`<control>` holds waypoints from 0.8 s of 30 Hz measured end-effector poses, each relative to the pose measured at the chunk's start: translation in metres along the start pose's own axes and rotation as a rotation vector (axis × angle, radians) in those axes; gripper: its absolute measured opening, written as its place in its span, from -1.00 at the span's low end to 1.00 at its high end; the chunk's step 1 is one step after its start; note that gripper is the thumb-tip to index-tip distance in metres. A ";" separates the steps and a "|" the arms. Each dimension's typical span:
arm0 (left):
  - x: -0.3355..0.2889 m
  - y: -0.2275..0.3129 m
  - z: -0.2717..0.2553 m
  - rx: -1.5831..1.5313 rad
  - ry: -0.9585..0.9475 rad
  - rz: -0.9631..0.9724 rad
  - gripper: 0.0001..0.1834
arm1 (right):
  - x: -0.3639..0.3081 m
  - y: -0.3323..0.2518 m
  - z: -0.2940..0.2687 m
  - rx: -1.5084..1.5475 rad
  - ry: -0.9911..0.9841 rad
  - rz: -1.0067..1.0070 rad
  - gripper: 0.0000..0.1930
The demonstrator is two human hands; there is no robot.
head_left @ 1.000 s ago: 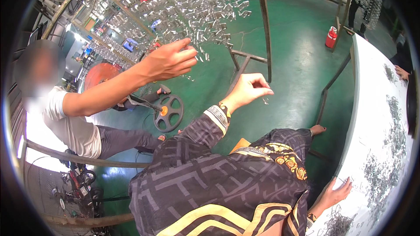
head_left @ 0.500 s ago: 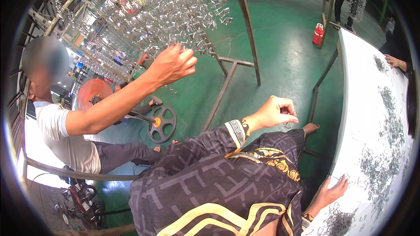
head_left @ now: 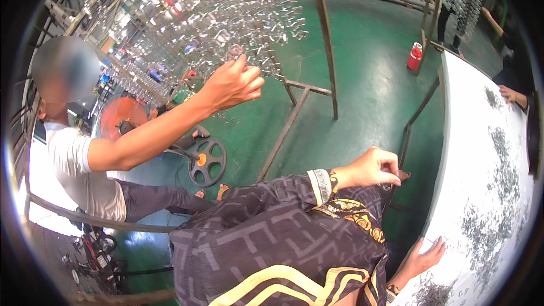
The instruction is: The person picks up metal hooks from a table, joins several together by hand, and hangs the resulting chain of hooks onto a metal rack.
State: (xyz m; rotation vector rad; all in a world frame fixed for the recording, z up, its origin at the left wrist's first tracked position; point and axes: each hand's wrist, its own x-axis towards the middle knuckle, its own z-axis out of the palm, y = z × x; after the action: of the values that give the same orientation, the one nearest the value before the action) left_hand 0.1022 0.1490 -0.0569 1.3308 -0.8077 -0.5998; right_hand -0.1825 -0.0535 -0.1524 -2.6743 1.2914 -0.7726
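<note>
My left hand [head_left: 371,168] is in front of me, its thumb and fingers pinched together. A small curved metal piece [head_left: 387,186] shows just below the fingertips, too small to make out fully. My right hand [head_left: 424,259] rests at the near edge of a white-topped table [head_left: 441,215], fingers stretched out and apart. Close to it lies a pile of small dark wire hooks [head_left: 433,293]. More dark hooks [head_left: 492,215] are scattered across the tabletop. On the left, another person's hand [head_left: 233,84] is closed near rows of shiny hanging metal pieces [head_left: 249,28].
The person on the left [head_left: 85,170] stands by a metal frame [head_left: 323,34]. Behind are an orange fan [head_left: 122,114] and its round black base [head_left: 205,161]. A red jug [head_left: 415,56] stands on the green floor. At the table's far side another hand [head_left: 511,95] rests.
My left hand has moved right, toward the table, still pinched. My right hand has shifted slightly left along the table edge. The other person's hand remains raised by the hanging pieces.
</note>
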 end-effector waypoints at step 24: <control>0.004 0.000 0.091 0.178 -0.144 0.235 -0.76 | 0.002 0.007 -0.003 0.003 0.018 -0.069 -0.43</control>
State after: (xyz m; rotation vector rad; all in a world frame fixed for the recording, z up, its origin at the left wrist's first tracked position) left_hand 0.0325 0.0909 -0.0526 1.3392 -1.1396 -0.4480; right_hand -0.1874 -0.0591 -0.1511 -2.7288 1.2058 -0.8080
